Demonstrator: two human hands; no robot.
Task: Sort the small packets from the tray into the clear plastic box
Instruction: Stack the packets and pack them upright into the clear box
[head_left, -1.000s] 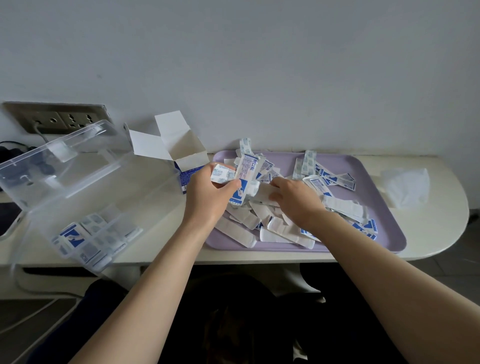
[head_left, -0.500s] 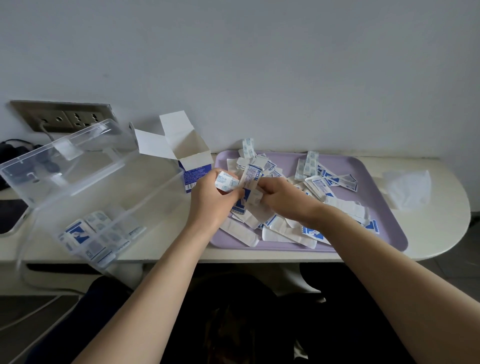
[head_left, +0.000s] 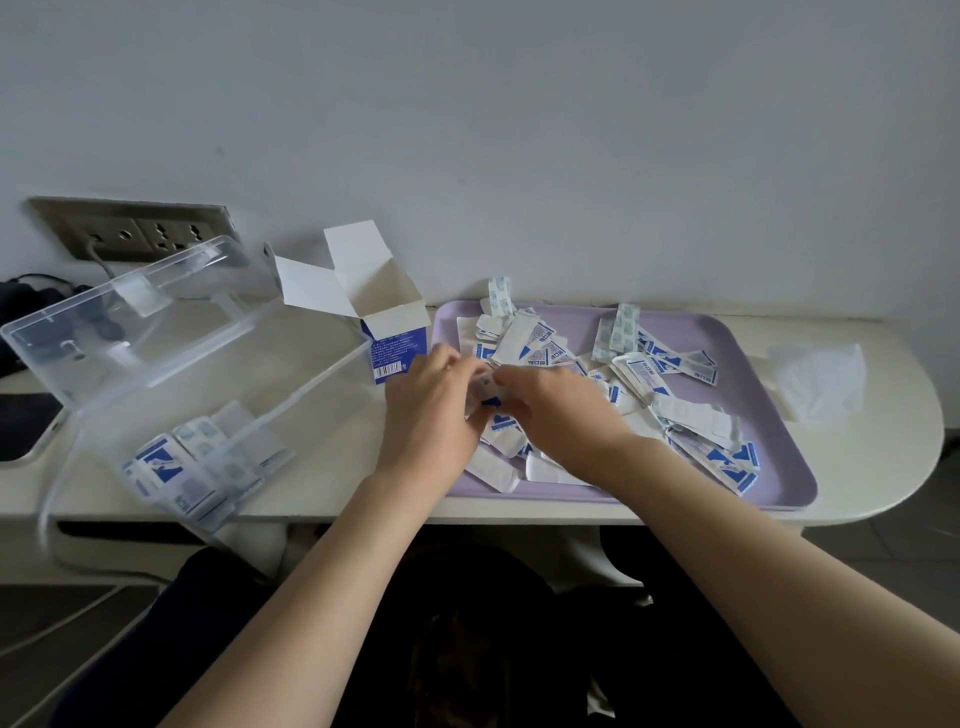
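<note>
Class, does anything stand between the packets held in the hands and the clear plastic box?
Nothing visible blocks the way: table lies between the packets, held by left hand and right hand, and the clear plastic box, its lid open. The open carton stands farther back, beside that path.

White-and-blue packets (head_left: 657, 366) lie heaped on the lilac tray (head_left: 774, 410); a few lie flat in the open clear box (head_left: 171, 374) to its left.
</note>
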